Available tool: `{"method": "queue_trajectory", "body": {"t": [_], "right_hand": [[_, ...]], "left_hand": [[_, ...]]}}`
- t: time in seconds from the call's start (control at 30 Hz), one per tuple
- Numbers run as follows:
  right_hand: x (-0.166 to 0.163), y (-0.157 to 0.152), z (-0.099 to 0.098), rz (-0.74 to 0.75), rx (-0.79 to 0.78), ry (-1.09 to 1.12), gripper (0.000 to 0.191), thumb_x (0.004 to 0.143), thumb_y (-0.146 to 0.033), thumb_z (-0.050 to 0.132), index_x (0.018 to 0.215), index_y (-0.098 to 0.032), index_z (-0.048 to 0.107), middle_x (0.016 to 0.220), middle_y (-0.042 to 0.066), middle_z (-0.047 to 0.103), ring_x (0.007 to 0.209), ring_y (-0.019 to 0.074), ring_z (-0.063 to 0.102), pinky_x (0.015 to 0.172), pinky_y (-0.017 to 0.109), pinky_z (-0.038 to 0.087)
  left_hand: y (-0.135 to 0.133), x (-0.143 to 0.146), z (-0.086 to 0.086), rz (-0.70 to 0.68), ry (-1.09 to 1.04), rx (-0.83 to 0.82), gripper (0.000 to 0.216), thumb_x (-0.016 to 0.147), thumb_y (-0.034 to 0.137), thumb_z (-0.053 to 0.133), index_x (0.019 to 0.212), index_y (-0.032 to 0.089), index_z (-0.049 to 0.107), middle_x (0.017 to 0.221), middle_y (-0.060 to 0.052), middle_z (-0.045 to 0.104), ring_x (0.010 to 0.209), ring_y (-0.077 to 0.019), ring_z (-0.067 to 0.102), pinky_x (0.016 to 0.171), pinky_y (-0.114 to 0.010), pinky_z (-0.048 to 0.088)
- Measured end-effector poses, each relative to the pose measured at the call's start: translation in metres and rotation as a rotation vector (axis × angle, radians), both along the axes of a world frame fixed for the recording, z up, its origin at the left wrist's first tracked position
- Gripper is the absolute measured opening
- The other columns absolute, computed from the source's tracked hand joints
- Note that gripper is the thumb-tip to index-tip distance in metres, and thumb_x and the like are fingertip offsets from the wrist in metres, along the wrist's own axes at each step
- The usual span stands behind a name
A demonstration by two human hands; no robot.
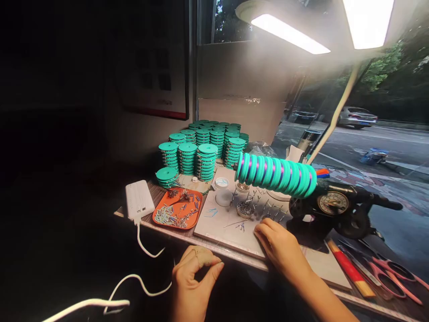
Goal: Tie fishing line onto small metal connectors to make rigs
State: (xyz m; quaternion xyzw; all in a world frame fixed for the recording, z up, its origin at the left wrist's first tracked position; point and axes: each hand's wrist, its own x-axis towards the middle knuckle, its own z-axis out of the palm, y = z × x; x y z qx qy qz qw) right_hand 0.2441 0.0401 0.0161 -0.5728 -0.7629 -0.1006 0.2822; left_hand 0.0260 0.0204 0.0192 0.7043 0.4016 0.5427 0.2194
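My left hand (194,277) hovers below the table's front edge, thumb and fingers curled into a pinch; what they hold is too small to make out. My right hand (279,246) rests knuckles-up on the white work board (221,226), fingers curled down near small metal parts (268,210) lying there. A row of teal spools (275,172) sits threaded on the shaft of a black winding machine (335,208) just beyond my right hand. Two small dishes (245,208) of tiny parts stand on the board.
Stacks of teal spools (201,150) fill the back of the table. An orange tray (177,210) of small tubes and a white power bank (139,199) with its cable lie at left. Pink scissors (392,273) and a red tool (350,268) lie at right. Lamps glare overhead.
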Motion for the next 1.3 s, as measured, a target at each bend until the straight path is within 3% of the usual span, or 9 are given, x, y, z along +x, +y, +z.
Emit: {"method": "queue_trajectory", "body": {"t": [0.33, 0.53, 0.8, 0.9, 1.03, 1.3], "right_hand": [[-0.037, -0.042, 0.022, 0.244, 0.129, 0.120, 0.022, 0.088, -0.016, 0.039, 0.077, -0.018, 0.058, 0.066, 0.005, 0.060, 0.057, 0.0132, 0.056, 0.052, 0.022, 0.043], [-0.051, -0.049, 0.014, 0.340, 0.114, 0.240, 0.019, 0.087, -0.013, 0.039, 0.085, -0.019, 0.057, 0.072, 0.005, 0.061, 0.062, 0.0134, 0.056, 0.054, 0.023, 0.044], [-0.061, -0.052, 0.016, 0.429, 0.055, 0.280, 0.016, 0.084, -0.010, 0.045, 0.095, -0.016, 0.055, 0.074, 0.006, 0.063, 0.063, 0.0138, 0.058, 0.054, 0.023, 0.047], [-0.073, -0.055, 0.009, 0.442, 0.061, 0.329, 0.016, 0.084, -0.013, 0.046, 0.098, -0.015, 0.055, 0.072, 0.005, 0.063, 0.061, 0.0139, 0.059, 0.055, 0.023, 0.047], [-0.087, -0.060, 0.001, 0.408, 0.039, 0.339, 0.010, 0.085, -0.015, 0.047, 0.086, -0.017, 0.057, 0.061, 0.002, 0.056, 0.053, 0.0127, 0.052, 0.049, 0.023, 0.041], [-0.088, -0.064, 0.007, 0.358, -0.008, 0.401, 0.010, 0.083, -0.013, 0.047, 0.084, -0.018, 0.054, 0.064, 0.002, 0.056, 0.058, 0.0137, 0.052, 0.052, 0.024, 0.040]], "left_hand": [[-0.002, -0.014, 0.009, -0.070, 0.022, 0.072, 0.013, 0.073, 0.010, 0.063, 0.079, 0.021, 0.066, 0.069, -0.001, 0.062, 0.068, -0.0143, 0.058, 0.058, -0.025, 0.048], [-0.004, -0.022, 0.005, -0.078, 0.052, 0.098, 0.016, 0.073, 0.008, 0.062, 0.083, 0.020, 0.065, 0.071, -0.001, 0.060, 0.067, -0.0138, 0.057, 0.057, -0.025, 0.047], [-0.008, -0.024, 0.004, -0.104, 0.097, 0.033, 0.011, 0.076, 0.008, 0.058, 0.073, 0.018, 0.061, 0.068, -0.001, 0.058, 0.066, -0.0136, 0.056, 0.058, -0.024, 0.047], [-0.014, -0.024, 0.003, -0.100, 0.106, 0.043, 0.010, 0.076, 0.009, 0.058, 0.071, 0.017, 0.060, 0.066, -0.001, 0.058, 0.065, -0.0133, 0.057, 0.057, -0.024, 0.048], [-0.021, -0.025, 0.000, -0.091, 0.102, 0.046, 0.009, 0.075, 0.010, 0.059, 0.072, 0.018, 0.061, 0.066, -0.001, 0.058, 0.063, -0.0138, 0.057, 0.056, -0.024, 0.048], [-0.022, -0.025, -0.007, -0.083, 0.104, 0.030, 0.008, 0.074, 0.011, 0.060, 0.073, 0.018, 0.063, 0.068, -0.002, 0.058, 0.064, -0.0143, 0.058, 0.055, -0.024, 0.049]]}}
